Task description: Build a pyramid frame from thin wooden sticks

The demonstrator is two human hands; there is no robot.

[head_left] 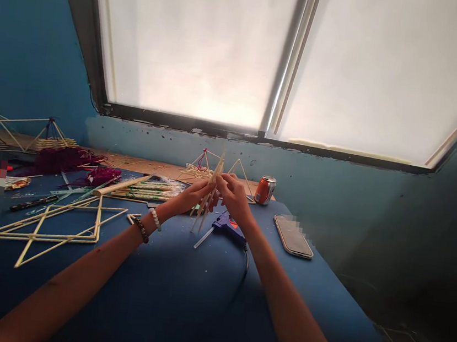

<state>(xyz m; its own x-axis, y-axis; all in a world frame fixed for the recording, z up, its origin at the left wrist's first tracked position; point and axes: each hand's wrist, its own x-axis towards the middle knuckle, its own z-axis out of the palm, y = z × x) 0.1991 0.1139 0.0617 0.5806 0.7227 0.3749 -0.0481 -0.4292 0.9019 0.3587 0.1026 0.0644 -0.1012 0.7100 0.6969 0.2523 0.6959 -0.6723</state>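
Note:
Both my hands meet over the middle of the blue table, around a loose bundle of thin wooden sticks (pixel 212 187) held roughly upright. My left hand (pixel 192 195) is closed on the bundle from the left. At its right side, my right hand (pixel 234 193) has its fingers bent against the sticks near the upper part. Fingertips partly hide where the sticks are gripped. Just below my hands lies a purple glue gun (pixel 230 228) with a clear glue stick poking out of its rear and a dark cord.
A stick-built star frame (pixel 99 222) lies at left, near packaged sticks (pixel 143 189), a black pen (pixel 33 203) and maroon yarn (pixel 63 161). Stick pyramids (pixel 50 130) stand behind. At right are a phone (pixel 293 237) and an orange can (pixel 265 190); the table edge slopes away beyond.

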